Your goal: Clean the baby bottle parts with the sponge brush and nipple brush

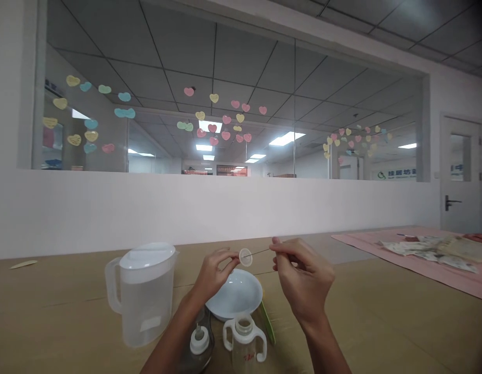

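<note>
My left hand (213, 275) pinches a small round translucent bottle teat (246, 257) by its rim, its round base turned partly toward me. From the right, my right hand (305, 283) grips a thin rod (261, 252) between thumb and fingers; its far end meets the middle of the teat. Both hands are raised above a pale blue-white bowl (238, 298). In front of the bowl stands an uncapped baby bottle (244, 345) with two white handles. Left of it, partly behind my left forearm, is another bottle (199, 340) with a white collar and a teat.
A lidded clear pitcher (147, 306) stands at the left. A green-handled tool (268, 322) lies beside the bowl. On the right, a pink cloth (357, 246) carries crumpled printed cloths (431, 253). A flat yellowish piece (24, 264) lies far left, near the white wall (225, 208).
</note>
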The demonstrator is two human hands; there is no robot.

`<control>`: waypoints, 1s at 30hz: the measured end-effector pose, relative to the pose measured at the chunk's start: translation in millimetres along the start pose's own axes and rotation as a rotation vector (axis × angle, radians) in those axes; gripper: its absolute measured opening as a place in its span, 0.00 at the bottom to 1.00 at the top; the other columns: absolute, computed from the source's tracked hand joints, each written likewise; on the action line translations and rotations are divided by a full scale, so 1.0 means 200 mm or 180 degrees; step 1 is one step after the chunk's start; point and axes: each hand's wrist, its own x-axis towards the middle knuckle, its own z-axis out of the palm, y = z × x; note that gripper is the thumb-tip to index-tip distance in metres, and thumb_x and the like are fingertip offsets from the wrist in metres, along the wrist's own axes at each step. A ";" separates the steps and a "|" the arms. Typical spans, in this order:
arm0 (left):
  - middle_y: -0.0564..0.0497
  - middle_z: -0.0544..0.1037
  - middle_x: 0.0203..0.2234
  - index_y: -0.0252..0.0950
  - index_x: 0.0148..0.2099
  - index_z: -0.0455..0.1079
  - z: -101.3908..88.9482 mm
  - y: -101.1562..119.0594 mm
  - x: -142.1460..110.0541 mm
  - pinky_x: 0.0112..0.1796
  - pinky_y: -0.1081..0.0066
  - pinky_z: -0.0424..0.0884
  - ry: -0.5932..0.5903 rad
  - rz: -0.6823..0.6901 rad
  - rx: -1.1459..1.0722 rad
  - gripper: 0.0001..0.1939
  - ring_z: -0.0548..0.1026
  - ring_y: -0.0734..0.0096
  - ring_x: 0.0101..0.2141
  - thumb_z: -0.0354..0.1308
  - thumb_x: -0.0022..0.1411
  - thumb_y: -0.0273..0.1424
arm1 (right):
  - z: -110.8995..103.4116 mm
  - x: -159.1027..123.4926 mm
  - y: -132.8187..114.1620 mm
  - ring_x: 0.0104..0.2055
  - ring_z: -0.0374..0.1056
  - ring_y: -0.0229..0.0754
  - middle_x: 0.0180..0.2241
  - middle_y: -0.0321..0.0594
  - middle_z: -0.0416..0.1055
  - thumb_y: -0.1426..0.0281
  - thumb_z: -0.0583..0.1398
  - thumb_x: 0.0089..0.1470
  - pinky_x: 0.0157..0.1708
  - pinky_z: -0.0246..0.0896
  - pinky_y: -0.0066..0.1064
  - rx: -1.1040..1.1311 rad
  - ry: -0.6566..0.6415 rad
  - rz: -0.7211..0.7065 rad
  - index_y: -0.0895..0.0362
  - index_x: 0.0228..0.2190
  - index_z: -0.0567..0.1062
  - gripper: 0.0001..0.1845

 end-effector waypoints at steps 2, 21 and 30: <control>0.50 0.78 0.34 0.39 0.36 0.74 0.00 0.00 0.00 0.46 0.65 0.65 -0.0006 -0.0028 -0.0041 0.08 0.73 0.65 0.39 0.55 0.56 0.33 | 0.00 0.00 -0.01 0.15 0.59 0.31 0.15 0.33 0.65 0.73 0.59 0.47 0.14 0.54 0.23 -0.0046 -0.0031 -0.0078 0.57 0.19 0.74 0.08; 0.49 0.77 0.33 0.35 0.38 0.71 0.04 0.04 0.02 0.38 0.70 0.67 0.0041 -0.0579 -0.0571 0.11 0.73 0.69 0.35 0.52 0.57 0.35 | 0.18 0.08 0.16 0.17 0.60 0.32 0.21 0.36 0.67 0.59 0.57 0.48 0.17 0.59 0.25 0.0577 0.0338 0.1101 0.61 0.37 0.72 0.19; 0.46 0.76 0.37 0.34 0.42 0.71 0.04 -0.01 0.02 0.41 0.68 0.66 -0.0032 -0.0930 -0.0860 0.14 0.72 0.66 0.38 0.52 0.57 0.35 | 0.32 0.06 0.26 0.15 0.53 0.30 0.11 0.31 0.56 0.54 0.48 0.54 0.17 0.50 0.23 0.0338 -0.0584 0.1231 0.59 0.20 0.69 0.25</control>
